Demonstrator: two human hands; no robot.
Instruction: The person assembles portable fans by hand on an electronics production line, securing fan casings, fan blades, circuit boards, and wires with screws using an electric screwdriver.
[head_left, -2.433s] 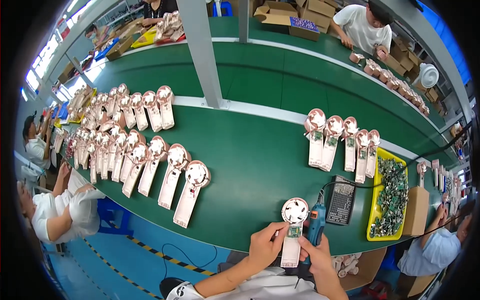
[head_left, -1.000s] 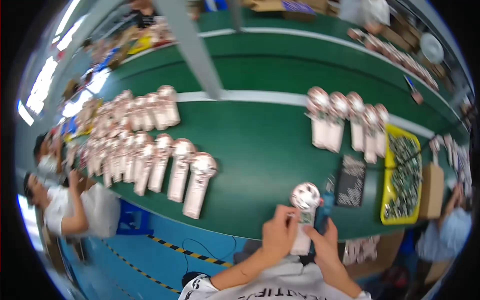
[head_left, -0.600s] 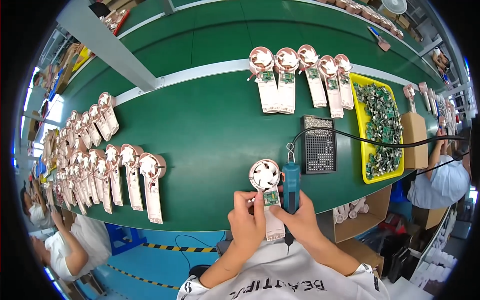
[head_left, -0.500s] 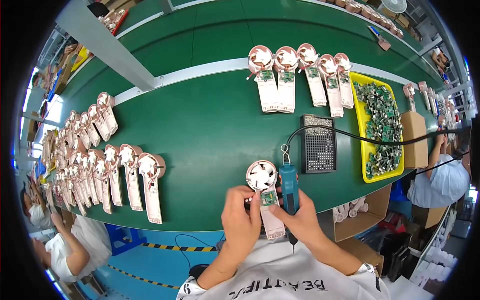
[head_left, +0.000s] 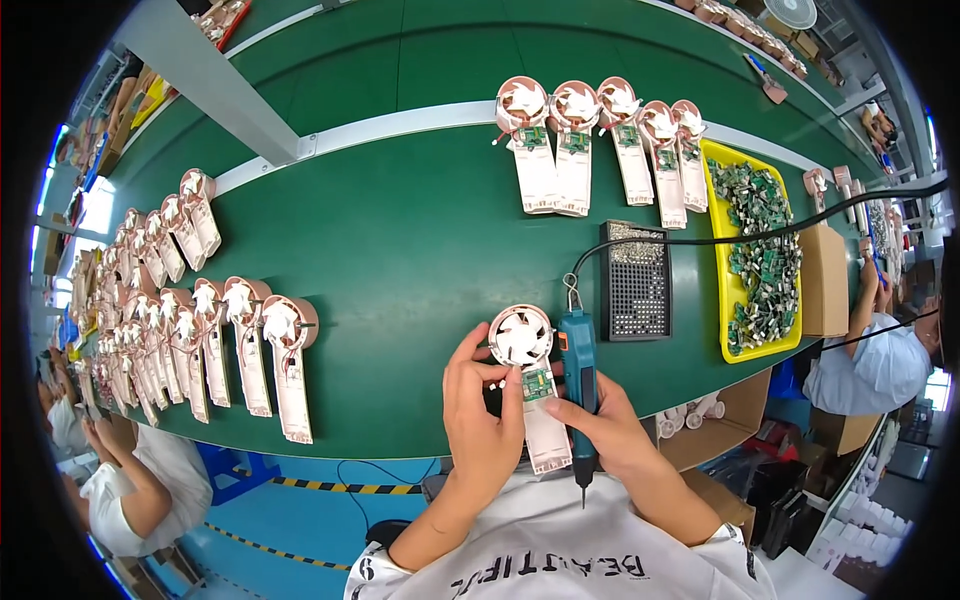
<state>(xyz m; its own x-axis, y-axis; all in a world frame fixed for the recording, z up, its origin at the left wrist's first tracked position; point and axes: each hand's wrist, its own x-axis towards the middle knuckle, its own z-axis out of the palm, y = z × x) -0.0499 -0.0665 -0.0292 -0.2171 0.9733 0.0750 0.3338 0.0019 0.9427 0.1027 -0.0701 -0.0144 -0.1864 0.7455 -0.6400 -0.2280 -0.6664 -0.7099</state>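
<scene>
My left hand (head_left: 478, 420) is closed on the side of a pale pink handheld fan (head_left: 546, 440), its fingers reaching up beside the round head. White blades show in that head, and a small green circuit board (head_left: 538, 384) sits just below it in the open handle. A blue electric screwdriver (head_left: 578, 360), bit pointing down toward me, is gripped in my right hand (head_left: 618, 428). The right thumb also rests on the fan's handle near the board. A black cord leads from the screwdriver's top hook off to the right.
A black screw tray (head_left: 637, 290) lies beyond the screwdriver. Right of it stands a yellow bin (head_left: 727, 300) full of circuit boards. Several open fans (head_left: 540, 175) lie at the back, with many more in rows (head_left: 290, 385) at left. Co-workers sit on both sides.
My left fingers have moved up and straightened beside the fan's head. The fan has turned slightly, and the screwdriver stays in my right hand. The whole view has shifted a little.
</scene>
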